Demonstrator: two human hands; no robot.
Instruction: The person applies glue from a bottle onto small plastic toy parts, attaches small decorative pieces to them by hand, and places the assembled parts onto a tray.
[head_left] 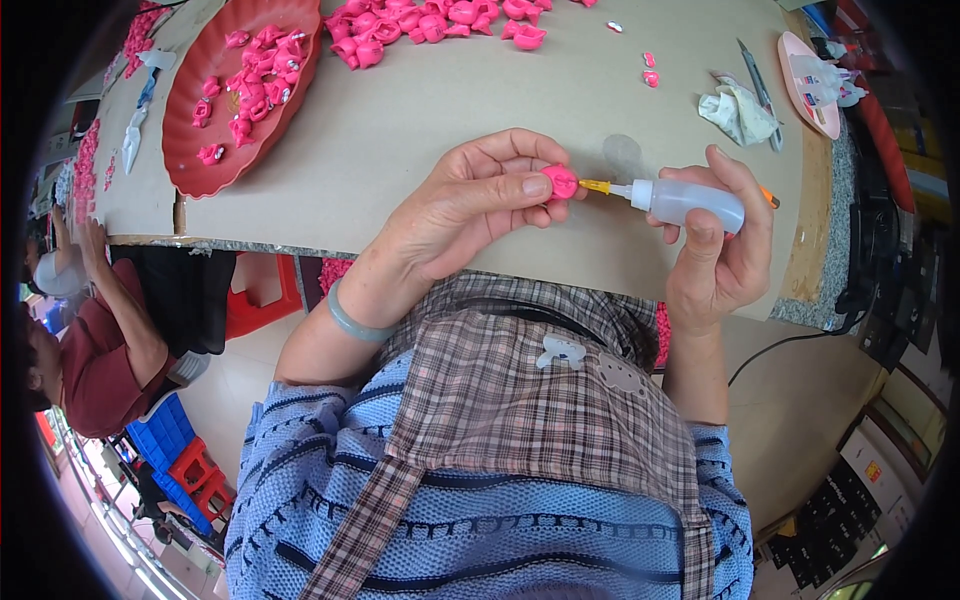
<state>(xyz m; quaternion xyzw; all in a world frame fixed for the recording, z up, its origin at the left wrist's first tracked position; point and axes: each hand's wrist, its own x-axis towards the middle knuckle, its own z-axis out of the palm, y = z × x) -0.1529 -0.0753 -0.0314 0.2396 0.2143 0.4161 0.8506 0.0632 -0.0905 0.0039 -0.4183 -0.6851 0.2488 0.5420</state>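
Note:
My left hand (480, 195) pinches a small pink moulded piece (562, 182) between thumb and fingers, above the front part of the table. In my right hand (720, 240) is a translucent squeeze bottle (695, 205) with a white collar and a yellow nozzle tip (597, 186). It lies nearly level, its tip pointing left and at or very close to the pink piece. An orange-ended thin tool (769, 197) shows beside my right fingers; whether they hold it, I cannot tell.
A red scalloped tray (185, 110) with several pink pieces stands at the left. More pink pieces (430, 20) are heaped at the back. At right lie a crumpled cloth (737, 112), tweezers (762, 90) and a pink dish (800, 75) of bottles. A co-worker (110, 340) sits at far left.

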